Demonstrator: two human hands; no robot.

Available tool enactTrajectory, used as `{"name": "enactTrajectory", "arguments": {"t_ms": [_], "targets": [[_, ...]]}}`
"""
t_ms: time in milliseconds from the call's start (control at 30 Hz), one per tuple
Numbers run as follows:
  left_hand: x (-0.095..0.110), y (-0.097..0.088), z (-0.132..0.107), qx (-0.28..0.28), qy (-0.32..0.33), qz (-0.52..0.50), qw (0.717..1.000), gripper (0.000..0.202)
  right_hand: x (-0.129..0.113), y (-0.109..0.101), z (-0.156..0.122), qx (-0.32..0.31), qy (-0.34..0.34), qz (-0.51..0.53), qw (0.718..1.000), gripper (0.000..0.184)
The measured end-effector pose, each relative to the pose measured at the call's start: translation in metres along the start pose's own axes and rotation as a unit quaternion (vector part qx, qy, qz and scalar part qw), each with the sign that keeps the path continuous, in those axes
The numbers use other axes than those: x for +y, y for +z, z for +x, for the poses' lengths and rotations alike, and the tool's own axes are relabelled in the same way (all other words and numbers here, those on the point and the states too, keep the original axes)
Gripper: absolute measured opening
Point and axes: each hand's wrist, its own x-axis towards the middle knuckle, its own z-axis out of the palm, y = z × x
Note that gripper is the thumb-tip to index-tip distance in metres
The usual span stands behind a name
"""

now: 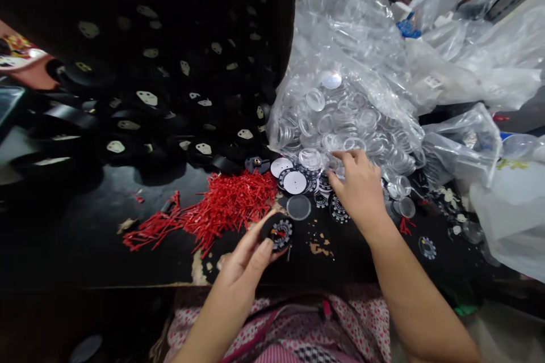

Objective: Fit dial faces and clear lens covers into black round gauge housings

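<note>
My left hand (249,258) pinches a small round black dial (279,232) with white markings and a red pointer, just above the black table's front edge. My right hand (360,190) reaches into the mouth of a clear plastic bag (340,68) full of round transparent covers (336,125), its fingers curled among them; what they grip is hidden. Loose dial faces (295,182) and a clear cover (298,207) lie between the hands.
A heap of thin red pointers (221,207) lies left of the dial. Many black round housings (149,119) are piled at the back left. More plastic bags (489,142) crowd the right side. The black table (85,238) shows chipped paint.
</note>
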Motion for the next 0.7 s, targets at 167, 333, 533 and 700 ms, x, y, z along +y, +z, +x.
{"name": "enactTrajectory", "arguments": {"t_ms": [167, 333, 533, 700], "targets": [[-0.006, 0.001, 0.001, -0.024, -0.023, -0.036, 0.999, 0.039, 0.022, 0.003, 0.016, 0.009, -0.056, -0.001, 0.998, 0.022], [0.011, 0.009, 0.006, -0.015, -0.068, -0.120, 0.990, 0.031, 0.000, -0.019, -0.007, -0.037, 0.009, 0.251, 0.967, 0.017], [0.015, 0.014, 0.009, -0.021, -0.073, -0.157, 0.985, 0.034, -0.057, -0.022, -0.052, -0.195, -0.031, 0.393, 0.898, 0.032], [0.013, 0.011, 0.004, -0.023, -0.012, -0.062, 0.998, 0.039, -0.069, -0.019, -0.057, -0.176, -0.057, 0.363, 0.913, 0.027]]}}
